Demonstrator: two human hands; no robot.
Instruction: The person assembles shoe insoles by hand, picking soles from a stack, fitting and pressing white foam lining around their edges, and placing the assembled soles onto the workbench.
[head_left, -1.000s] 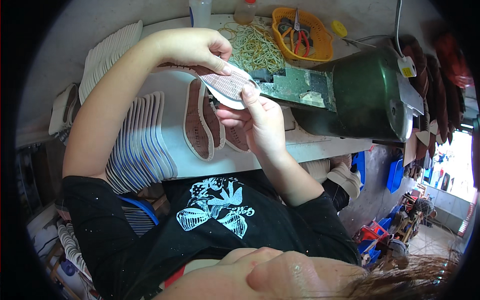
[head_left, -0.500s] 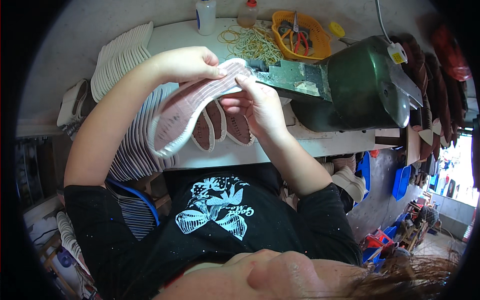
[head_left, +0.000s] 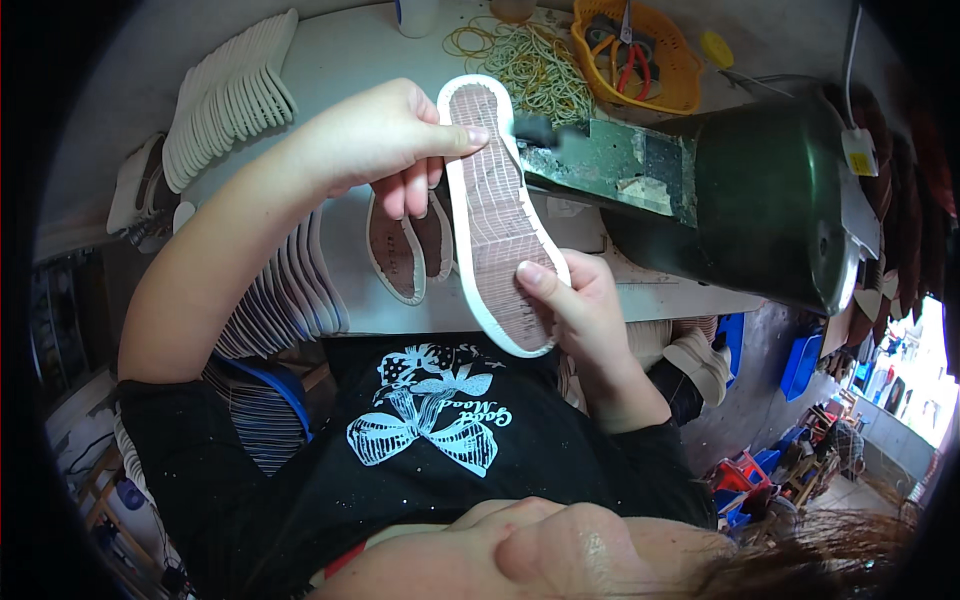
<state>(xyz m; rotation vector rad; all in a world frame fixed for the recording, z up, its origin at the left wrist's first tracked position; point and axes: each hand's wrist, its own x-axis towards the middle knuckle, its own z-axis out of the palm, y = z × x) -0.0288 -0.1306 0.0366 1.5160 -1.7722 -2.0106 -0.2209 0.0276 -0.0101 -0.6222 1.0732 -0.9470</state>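
A shoe sole (head_left: 497,215) with a white rim and a brown ribbed tread faces me, held up lengthwise between both hands. My left hand (head_left: 385,140) pinches its far end, thumb on the tread. My right hand (head_left: 578,300) grips the near end, thumb pressed on the tread. Two more brown soles (head_left: 408,250) lie on the white table (head_left: 350,60) just under my left hand.
A dark green machine (head_left: 760,190) stands right of the sole, its flat arm almost touching the sole's far end. Stacked white soles (head_left: 230,95) fan along the left. Rubber bands (head_left: 520,55) and an orange basket (head_left: 640,45) with pliers sit at the back.
The sole has been turned from lying sideways to pointing away from me, tread up. My right hand slid down to its near end; my left hand stays on the far end.
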